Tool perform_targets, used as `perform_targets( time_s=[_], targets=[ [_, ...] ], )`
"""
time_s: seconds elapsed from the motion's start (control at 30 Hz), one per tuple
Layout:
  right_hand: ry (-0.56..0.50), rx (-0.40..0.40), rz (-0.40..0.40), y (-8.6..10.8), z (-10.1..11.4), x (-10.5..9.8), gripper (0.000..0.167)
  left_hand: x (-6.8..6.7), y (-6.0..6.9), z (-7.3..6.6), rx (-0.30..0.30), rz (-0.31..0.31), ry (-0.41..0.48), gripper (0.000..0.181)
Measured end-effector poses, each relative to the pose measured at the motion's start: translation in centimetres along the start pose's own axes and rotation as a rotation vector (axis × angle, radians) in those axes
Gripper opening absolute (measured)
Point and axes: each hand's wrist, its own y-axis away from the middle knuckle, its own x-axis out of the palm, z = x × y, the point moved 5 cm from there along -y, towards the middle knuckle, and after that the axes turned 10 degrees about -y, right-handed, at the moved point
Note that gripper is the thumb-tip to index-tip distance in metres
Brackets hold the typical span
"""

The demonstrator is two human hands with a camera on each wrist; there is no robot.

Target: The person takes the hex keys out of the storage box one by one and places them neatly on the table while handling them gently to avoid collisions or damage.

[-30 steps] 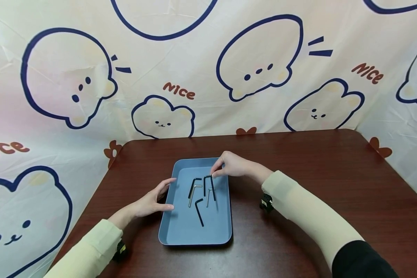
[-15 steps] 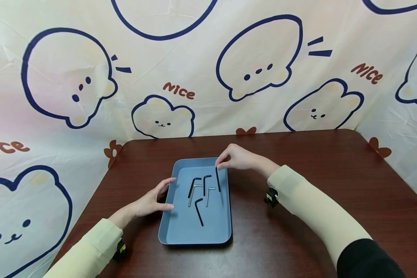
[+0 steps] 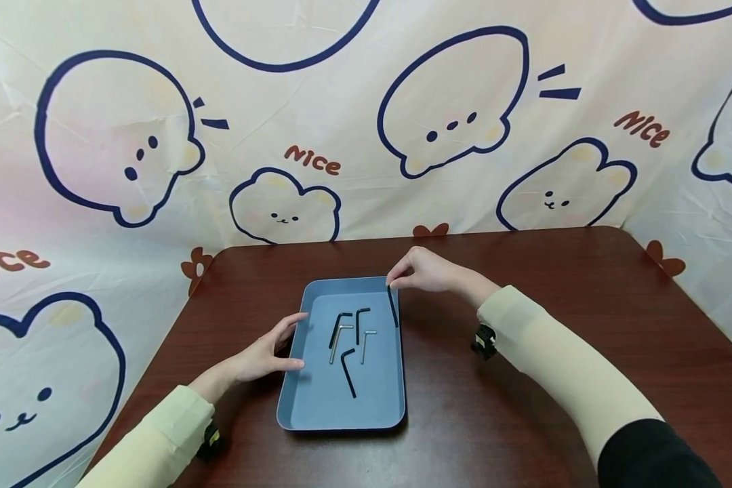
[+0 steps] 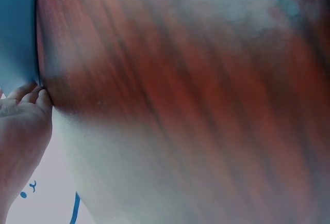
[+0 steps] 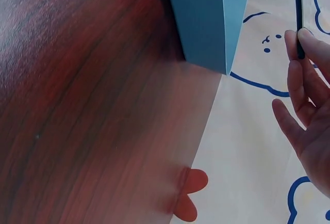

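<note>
With thumb and fingertips, my right hand [image 3: 430, 270] pinches a black hex key [image 3: 393, 308] by its upper end. The key hangs down over the tray's far right side; the right wrist view shows its dark shaft [image 5: 299, 7] between thumb and finger. My left hand [image 3: 262, 356] spreads thumb and fingers against the left rim of the blue tray [image 3: 323, 410]. Inside the tray lie three black hex keys, one at left [image 3: 334, 332], one in the middle [image 3: 358, 327], one nearer me [image 3: 348, 376], and two silver ones, left [image 3: 335, 347] and right [image 3: 364, 347].
The tray rests on a dark reddish-brown wooden table [image 3: 494, 393]. Behind and beside the table hangs a pale curtain [image 3: 366, 135] with cartoon bears printed on it. A black device [image 3: 483, 341] is worn on the right wrist, another [image 3: 210, 440] on the left.
My right hand has lifted the black hex key away from beside the middle black one and carried it right and away from me. The left hand has stayed at the tray's rim.
</note>
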Motion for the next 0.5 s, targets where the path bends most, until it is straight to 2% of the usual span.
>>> perform_targets(
  time_s=[0.5],
  targets=[
    [0.015,0.062,-0.040,0.9,-1.2,-1.8,0.015,0.0,0.0,0.0,0.003,0.002,0.003,0.083]
  ],
)
